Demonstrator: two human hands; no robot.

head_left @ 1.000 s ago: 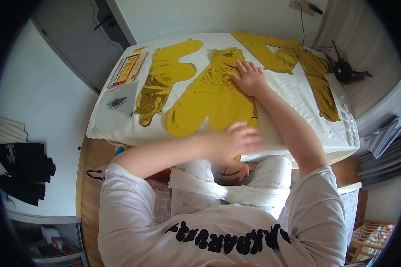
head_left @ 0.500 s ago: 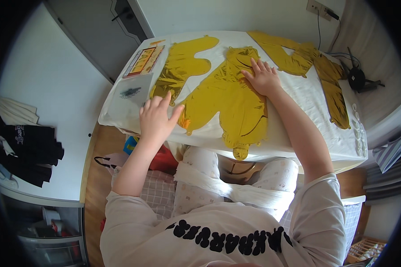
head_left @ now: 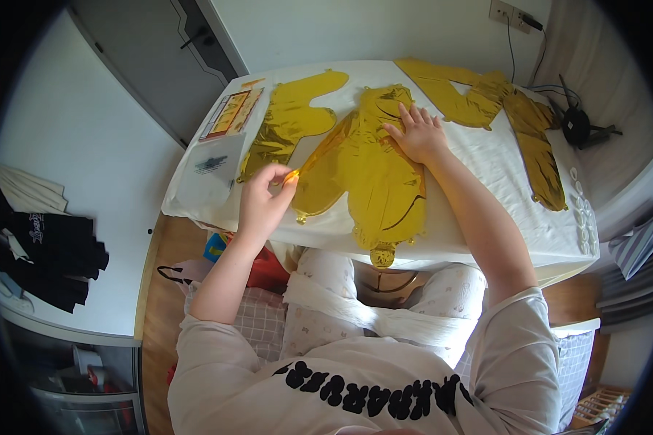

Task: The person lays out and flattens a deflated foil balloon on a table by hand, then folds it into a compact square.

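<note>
A flat, uninflated gold foil balloon (head_left: 384,188) lies across the middle of the white-covered table (head_left: 471,174). Between thumb and fingers, my left hand (head_left: 260,209) pinches the left edge of this balloon and holds it a little raised, so the foil folds up toward its middle. My right hand (head_left: 421,138) rests flat on the balloon's upper right part, fingers spread. Another flat gold foil balloon (head_left: 297,109) lies just beyond my left hand. Farther right are more gold foil pieces (head_left: 457,94), one of them long and darker (head_left: 533,138), untouched by either hand.
A printed card (head_left: 232,114) and a clear plastic bag (head_left: 202,170) lie at the table's left end. At the right stand a black device with antennas (head_left: 577,127) and its cables; a strip of white rings (head_left: 582,206) lies along that edge. A grey door (head_left: 152,43) is behind.
My left hand has closed on the balloon's left edge and lifted it, folding the foil. My right hand stays flat on the balloon. The whole view has shifted slightly.
</note>
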